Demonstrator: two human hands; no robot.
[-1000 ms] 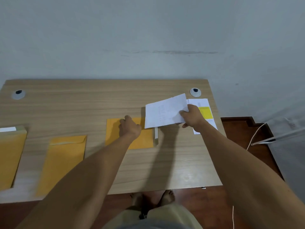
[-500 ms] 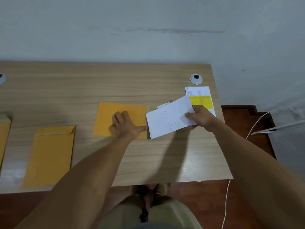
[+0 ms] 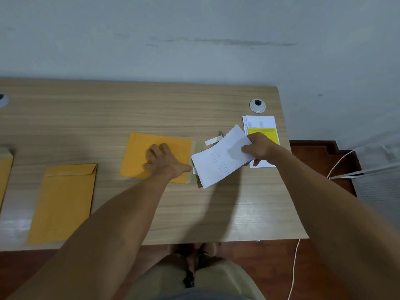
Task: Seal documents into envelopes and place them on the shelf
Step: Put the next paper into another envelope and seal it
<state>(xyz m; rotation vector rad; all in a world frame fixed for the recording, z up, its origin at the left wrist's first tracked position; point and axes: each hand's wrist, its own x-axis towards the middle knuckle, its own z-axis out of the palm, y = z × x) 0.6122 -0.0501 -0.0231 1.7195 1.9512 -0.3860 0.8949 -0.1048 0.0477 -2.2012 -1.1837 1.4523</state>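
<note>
On the wooden desk (image 3: 151, 109), the left hand (image 3: 166, 163) presses flat, fingers spread, on an envelope (image 3: 151, 152) near mid-desk. The right hand (image 3: 259, 148) grips a white sheet (image 3: 216, 165) at its mouth. More papers (image 3: 260, 124) lie by the right edge.

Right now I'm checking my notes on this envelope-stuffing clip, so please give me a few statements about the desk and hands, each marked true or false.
1. The left hand rests flat on the middle envelope. True.
2. The right hand holds a folded white paper. True.
3. The paper is already fully inside the envelope. False: it is still outside, its corner at the envelope's open right end.
4. The stack of papers sits at the desk's left edge. False: it lies near the right edge, by the round cable hole.
5. Another envelope lies flat to the left. True.
</note>
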